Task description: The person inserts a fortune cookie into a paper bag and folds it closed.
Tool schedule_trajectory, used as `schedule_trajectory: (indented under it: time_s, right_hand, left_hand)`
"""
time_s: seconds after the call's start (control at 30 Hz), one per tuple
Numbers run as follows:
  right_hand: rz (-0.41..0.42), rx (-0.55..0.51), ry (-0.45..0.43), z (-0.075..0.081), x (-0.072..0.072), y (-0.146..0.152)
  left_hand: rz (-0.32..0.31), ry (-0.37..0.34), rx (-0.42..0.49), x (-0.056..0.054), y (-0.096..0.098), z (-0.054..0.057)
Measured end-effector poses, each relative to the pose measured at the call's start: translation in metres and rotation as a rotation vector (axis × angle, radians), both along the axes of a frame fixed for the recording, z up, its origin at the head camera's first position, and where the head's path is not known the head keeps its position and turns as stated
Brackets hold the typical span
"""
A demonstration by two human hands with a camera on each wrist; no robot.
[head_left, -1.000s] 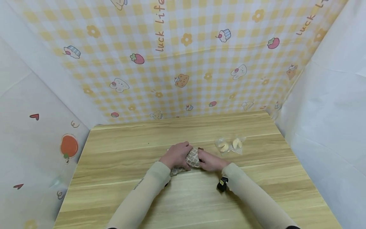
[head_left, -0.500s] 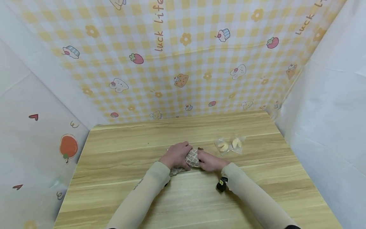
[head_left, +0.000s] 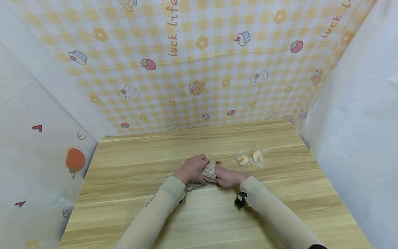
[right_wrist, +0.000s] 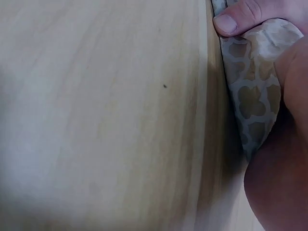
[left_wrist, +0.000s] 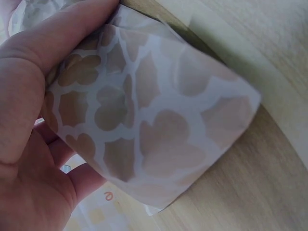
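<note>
Between the two hands lies a paper bag [head_left: 209, 172] with a brown-and-white patch pattern, low over the wooden table. My left hand [head_left: 192, 169] grips it across the middle, thumb on the near side and fingers over the far side. In the left wrist view the bag's flat, creased end [left_wrist: 163, 120] juts out past the thumb. My right hand [head_left: 228, 176] is at the opposite end, its fingers reaching into the bag's mouth. Those fingers are hidden by the paper, so I cannot tell whether they hold anything. The right wrist view catches the bag's side [right_wrist: 252, 96] against that hand.
Two fortune cookies in clear wrappers, one [head_left: 243, 159] left of the other [head_left: 258, 156], lie behind the right hand. A yellow checked cloth [head_left: 202, 69] hangs at the table's back edge. White sheets [head_left: 357, 121] close off both sides. Bare wood [head_left: 124, 214] surrounds the hands.
The right hand has turned and dropped very slightly at the bag's mouth. The left hand and the wrapped cookies have stayed put.
</note>
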State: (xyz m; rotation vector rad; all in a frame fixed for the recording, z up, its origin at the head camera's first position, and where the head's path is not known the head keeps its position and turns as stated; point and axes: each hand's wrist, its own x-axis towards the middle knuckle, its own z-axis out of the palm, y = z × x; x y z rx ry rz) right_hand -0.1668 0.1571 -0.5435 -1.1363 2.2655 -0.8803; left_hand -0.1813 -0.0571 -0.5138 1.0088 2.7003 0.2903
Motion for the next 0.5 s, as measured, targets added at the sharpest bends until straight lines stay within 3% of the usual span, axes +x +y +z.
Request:
schedule_trajectory:
  time_s: [0.3,0.5]
  right_hand:
    - [-0.032,0.016,-0.041,0.0025,0.0003,-0.0006]
    - [-0.026,-0.047,0.021,0.0004,-0.0008,0.0016]
  left_hand:
    - [0.016,-0.001,-0.014,0.0006,0.0008,-0.0008]
    - [0.032,-0.003,-0.029,0.0025,0.0022,0.0003]
